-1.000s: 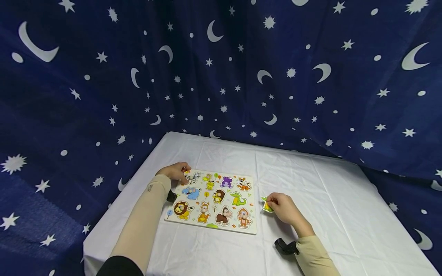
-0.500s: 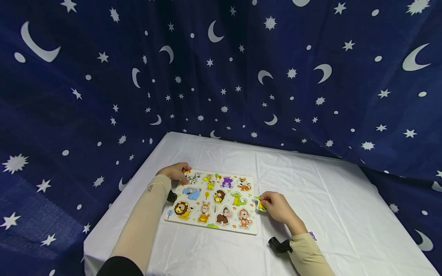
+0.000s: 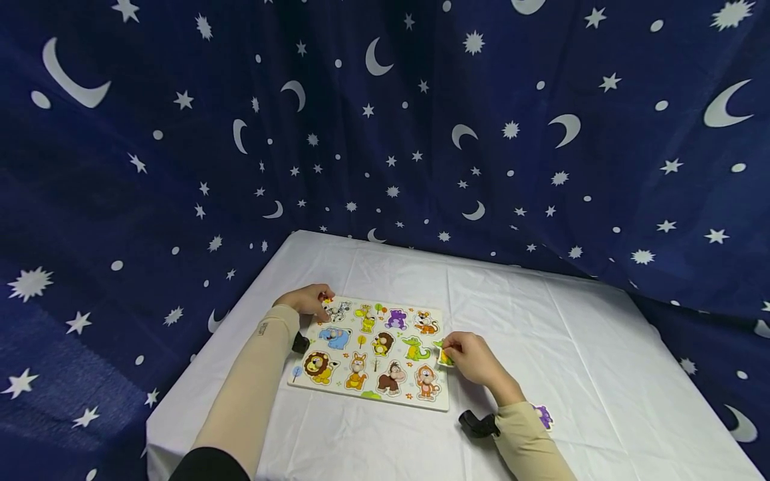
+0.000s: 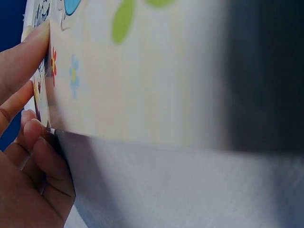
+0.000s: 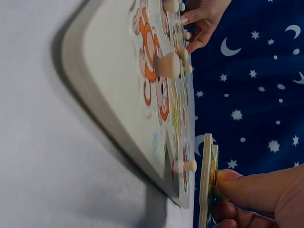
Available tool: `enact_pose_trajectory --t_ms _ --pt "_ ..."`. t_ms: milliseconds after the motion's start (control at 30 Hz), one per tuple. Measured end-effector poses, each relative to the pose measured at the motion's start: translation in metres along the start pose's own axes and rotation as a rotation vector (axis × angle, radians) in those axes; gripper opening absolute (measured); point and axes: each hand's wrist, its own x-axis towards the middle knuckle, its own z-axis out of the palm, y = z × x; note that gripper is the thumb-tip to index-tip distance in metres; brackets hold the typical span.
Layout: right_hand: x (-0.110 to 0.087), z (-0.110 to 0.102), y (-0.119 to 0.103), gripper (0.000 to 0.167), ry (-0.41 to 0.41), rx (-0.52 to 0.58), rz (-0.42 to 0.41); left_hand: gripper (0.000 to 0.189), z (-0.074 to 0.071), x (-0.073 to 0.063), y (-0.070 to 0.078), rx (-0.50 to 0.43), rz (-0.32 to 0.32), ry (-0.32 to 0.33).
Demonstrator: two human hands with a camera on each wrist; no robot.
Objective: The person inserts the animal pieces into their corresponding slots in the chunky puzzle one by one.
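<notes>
A wooden animal puzzle board (image 3: pixel 373 364) lies flat on the white table. My left hand (image 3: pixel 307 300) holds its far left corner; in the left wrist view the thumb (image 4: pixel 28 54) lies on the board's face and other fingers curl at its edge. My right hand (image 3: pixel 478 357) pinches a green and yellow puzzle piece (image 3: pixel 445 356) at the board's right edge, beside the crocodile picture (image 3: pixel 415 348). In the right wrist view the piece (image 5: pixel 207 178) is tilted on edge and raised off the board. The pinching fingers cover part of it.
A purple animal puzzle piece (image 3: pixel 544 417) lies on the table (image 3: pixel 613 374), partly behind the right sleeve (image 3: pixel 526 434). Wooden knobs (image 5: pixel 168 65) stand up from pieces on the board. A dark blue curtain (image 3: pixel 385 120) with moons and stars hangs behind the table.
My right hand has moved left with the puzzle piece, from the table to the board's right edge. The purple piece has come into view behind the right sleeve. The left hand stays at its corner.
</notes>
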Motion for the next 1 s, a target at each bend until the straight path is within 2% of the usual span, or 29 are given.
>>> enact_pose_trajectory --t_ms 400,633,833,1000 --pt "0.008 0.007 -0.008 0.012 -0.026 0.001 -0.033 0.060 0.000 0.003 -0.001 -0.013 -0.028 0.005" --pt "0.012 0.014 -0.009 0.012 -0.033 0.004 -0.035 0.060 0.000 0.007 -0.005 0.010 0.001 0.007" --pt "0.016 0.017 -0.014 0.015 -0.038 0.004 -0.084 0.059 -0.001 0.004 -0.004 0.000 -0.011 0.016" --pt "0.021 0.021 -0.016 0.011 -0.064 0.019 -0.080 0.059 0.000 0.003 -0.003 -0.002 -0.006 0.015"
